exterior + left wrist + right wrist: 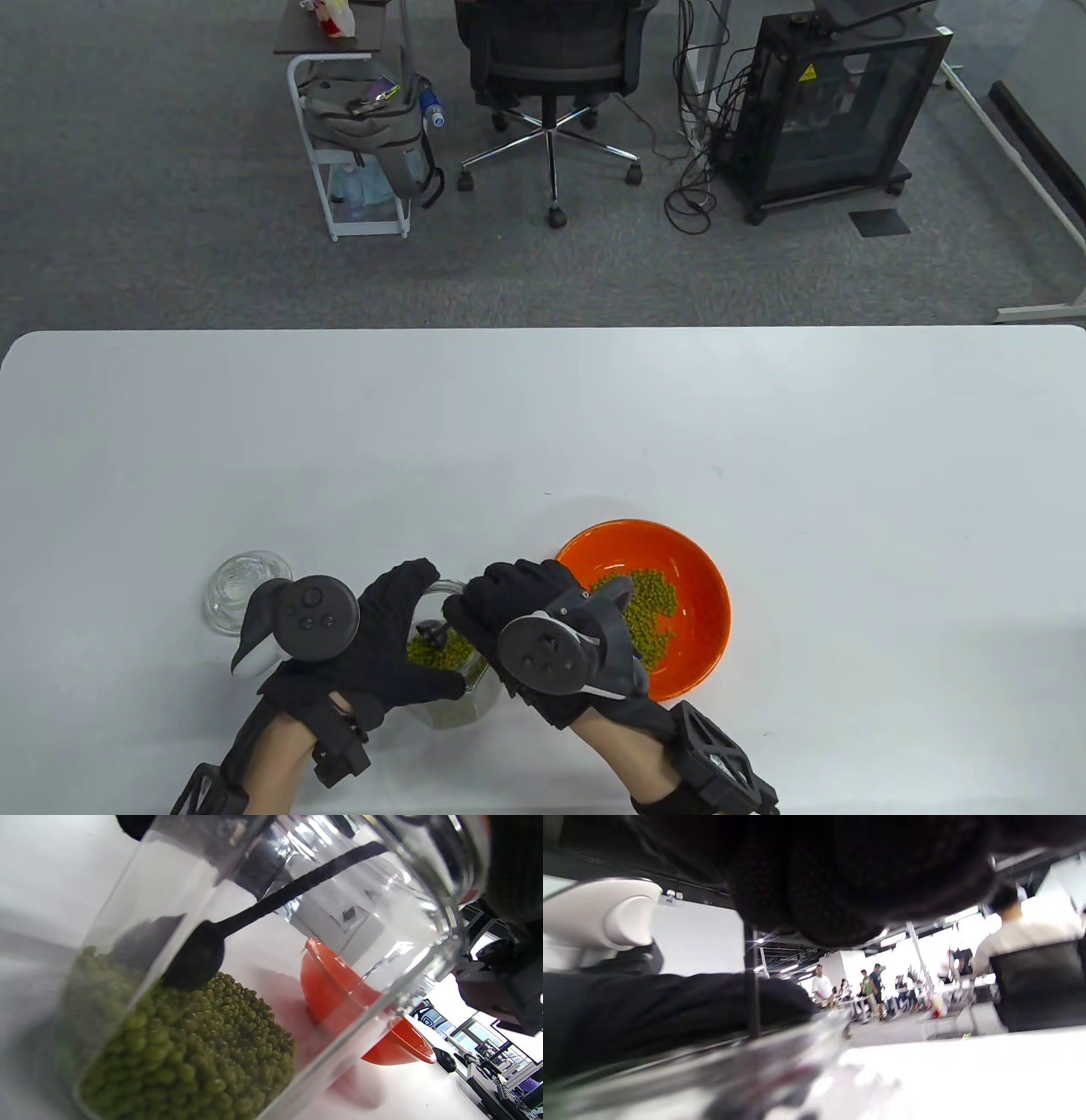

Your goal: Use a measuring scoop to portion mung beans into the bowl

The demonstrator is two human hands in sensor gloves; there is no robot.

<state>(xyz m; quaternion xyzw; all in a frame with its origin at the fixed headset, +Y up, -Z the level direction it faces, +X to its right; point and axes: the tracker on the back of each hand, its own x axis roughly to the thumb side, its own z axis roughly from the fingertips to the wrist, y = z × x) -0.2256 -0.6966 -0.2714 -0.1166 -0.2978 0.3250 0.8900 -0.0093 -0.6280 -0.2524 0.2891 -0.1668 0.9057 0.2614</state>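
1. Table view: the left hand (373, 637) wraps its grip round a clear glass jar (458, 692) of mung beans (441, 652) near the bench's (543, 424) front edge; fingers and thumb curl against the glass.
2. The right hand (517, 607) hangs over the jar mouth, its grip pinched on the black measuring scoop (433, 632), whose handle runs down into the jar.
3. Just right of that grip sits the orange bowl (708, 586), with a portion of beans inside.
4. Left of the left grip lies a glass lid (237, 586).
5. Left wrist view alone shows the scoop's head touching the bean pile through the glass.
6. Right wrist view shows mostly dark glove and blurred jar rim.
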